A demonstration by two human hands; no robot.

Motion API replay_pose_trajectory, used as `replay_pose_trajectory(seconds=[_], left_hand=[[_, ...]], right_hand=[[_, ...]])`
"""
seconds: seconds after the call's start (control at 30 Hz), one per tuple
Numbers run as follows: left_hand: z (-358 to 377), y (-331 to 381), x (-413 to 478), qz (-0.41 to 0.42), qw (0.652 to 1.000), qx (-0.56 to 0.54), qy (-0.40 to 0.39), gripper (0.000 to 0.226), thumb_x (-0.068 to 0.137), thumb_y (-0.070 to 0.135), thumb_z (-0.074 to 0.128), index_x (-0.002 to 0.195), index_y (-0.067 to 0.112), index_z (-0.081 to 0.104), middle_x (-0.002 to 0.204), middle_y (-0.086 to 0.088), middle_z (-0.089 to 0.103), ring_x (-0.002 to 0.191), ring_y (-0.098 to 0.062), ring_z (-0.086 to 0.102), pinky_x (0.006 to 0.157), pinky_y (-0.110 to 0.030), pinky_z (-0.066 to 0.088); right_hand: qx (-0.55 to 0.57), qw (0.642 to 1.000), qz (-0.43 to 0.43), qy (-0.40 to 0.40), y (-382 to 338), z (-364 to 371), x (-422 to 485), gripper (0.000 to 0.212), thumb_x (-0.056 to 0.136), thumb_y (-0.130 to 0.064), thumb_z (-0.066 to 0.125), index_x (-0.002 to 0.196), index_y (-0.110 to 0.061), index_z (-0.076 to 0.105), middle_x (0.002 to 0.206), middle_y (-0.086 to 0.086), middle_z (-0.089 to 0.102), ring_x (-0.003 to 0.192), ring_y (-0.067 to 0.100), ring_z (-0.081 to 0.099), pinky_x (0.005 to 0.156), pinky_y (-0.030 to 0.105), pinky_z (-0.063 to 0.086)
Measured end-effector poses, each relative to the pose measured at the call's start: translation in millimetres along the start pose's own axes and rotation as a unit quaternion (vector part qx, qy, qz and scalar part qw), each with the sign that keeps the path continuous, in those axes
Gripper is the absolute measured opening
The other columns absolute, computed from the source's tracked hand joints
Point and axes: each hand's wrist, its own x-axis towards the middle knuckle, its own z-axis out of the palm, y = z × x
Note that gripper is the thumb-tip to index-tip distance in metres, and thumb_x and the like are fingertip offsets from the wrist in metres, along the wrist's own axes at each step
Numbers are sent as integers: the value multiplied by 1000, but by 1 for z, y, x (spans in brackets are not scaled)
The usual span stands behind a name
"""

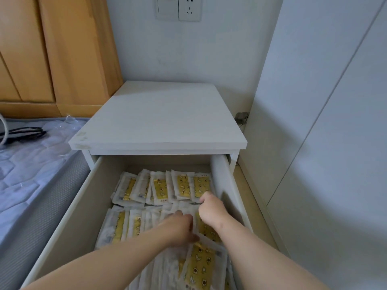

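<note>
Sorting packets (161, 189) in the open drawer (69, 206), my right hand (209, 210) has its grip curled round some; the blurred left hand's (180, 227) grip I cannot tell. Tugging may scatter the neighbouring rows.

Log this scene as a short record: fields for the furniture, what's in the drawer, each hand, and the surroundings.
furniture: white bedside cabinet, its drawer pulled open
contents: yellow-printed packets in pale wrappers, overlapping in rows
left hand: down on the middle packets, blurred; grip unclear
right hand: fingers curled at the near edge of the back row, by the drawer's right wall; grip unclear
surroundings: mattress to the left with black cords on it; wall socket above the cabinet
</note>
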Motion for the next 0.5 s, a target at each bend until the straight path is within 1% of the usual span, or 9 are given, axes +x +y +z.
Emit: replay_pose_trajectory(seconds=[0.1,0.23,0.3,0.4,0.5], left_hand=[[5,8,-3,7,999,21,29,39,87,45,59,116,19,55,121,-7,46,110,-25,50,90,-33,45],[7,15,-2,6,999,5,38,29,89,33,59,115,19,62,120,-6,52,107,-23,56,89,-30,49],[9,16,0,10,999,-1,52,34,88,31,61,121,21,58,123,-5,51,110,-23,54,91,-31,49],[12,14,1,18,998,18,49,53,84,36,66,132,26,46,127,-5,44,117,-23,47,94,-34,47],[15,12,4,5,999,23,41,51,83,36,67,129,26,48,126,-4,44,117,-22,45,93,-33,47]], right_hand=[[25,1000,-1,3,2,-3,-7,40,93,3,35,130,-8,46,130,12,52,118,27,50,91,31,42],[51,999,4,10,3,-5,-8,38,94,2,35,130,-7,45,128,13,52,116,27,51,88,30,42],[60,998,5,9,2,-3,-6,37,94,2,36,129,-6,45,127,12,52,115,26,51,83,28,41],[64,998,10,8,1,-1,-2,37,95,3,36,129,-7,45,127,11,52,114,25,52,80,25,40],[65,998,18,8,2,3,0,39,95,3,36,131,-7,43,129,12,52,116,25,52,82,26,41]])
